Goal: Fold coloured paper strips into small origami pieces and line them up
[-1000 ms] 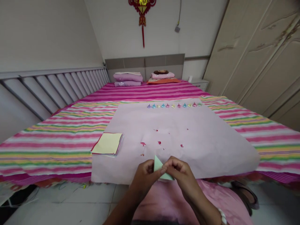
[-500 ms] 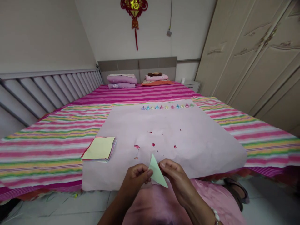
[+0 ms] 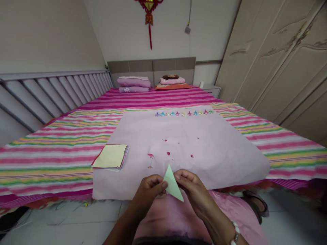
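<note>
A pale green sheet of paper (image 3: 173, 186), folded into a triangle, is held up between both hands above my lap. My left hand (image 3: 152, 187) pinches its left edge, with the thumb lying on the face of the paper. At the upper right edge, the closed fingers of my right hand (image 3: 190, 185) grip the same paper; its fingertips are partly hidden behind the fold. A stack of square coloured paper (image 3: 110, 156), yellow on top, lies to the left of my left hand on the large pale sheet (image 3: 224, 153).
Along the far edge of the pale sheet runs a row of small folded paper pieces (image 3: 183, 114) in several colours. Red marks or scraps (image 3: 150, 155) dot its middle. Striped bedding (image 3: 58, 146) surrounds it, and a railing (image 3: 63, 88) stands on the left.
The camera view has tilted down slightly, so the bed and papers sit a little higher in the picture. Both hands keep their hold on the green paper, nearly unmoved.
</note>
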